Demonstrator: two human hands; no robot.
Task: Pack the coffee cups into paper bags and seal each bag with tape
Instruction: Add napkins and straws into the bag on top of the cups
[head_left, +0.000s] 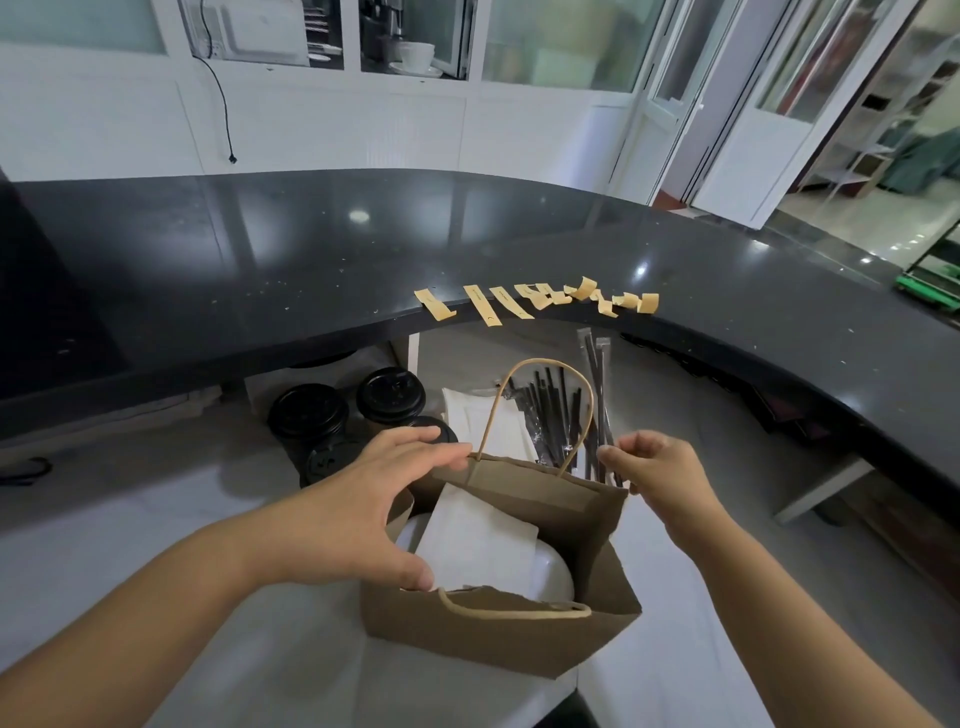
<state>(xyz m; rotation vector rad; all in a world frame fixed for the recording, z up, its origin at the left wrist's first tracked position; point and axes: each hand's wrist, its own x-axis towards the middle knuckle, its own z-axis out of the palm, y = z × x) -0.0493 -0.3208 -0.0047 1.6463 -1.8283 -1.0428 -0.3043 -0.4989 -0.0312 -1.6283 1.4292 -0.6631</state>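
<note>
A brown paper bag (498, 639) stands open on the white lower counter, with white napkins (478, 540) and a white lid showing inside. My left hand (358, 509) spans the bag's left side, fingertips on the far rim by the handle and thumb at the near rim. My right hand (660, 467) pinches the far rim at its right corner. Coffee cups with black lids (389, 395) stand behind the bag to the left. Several tan tape strips (535, 299) stick along the edge of the black counter.
Wrapped black straws (550, 415) and a white napkin stack (483, 421) lie behind the bag. The raised black counter (311, 260) curves across the back and right. Its overhang sits above the cups.
</note>
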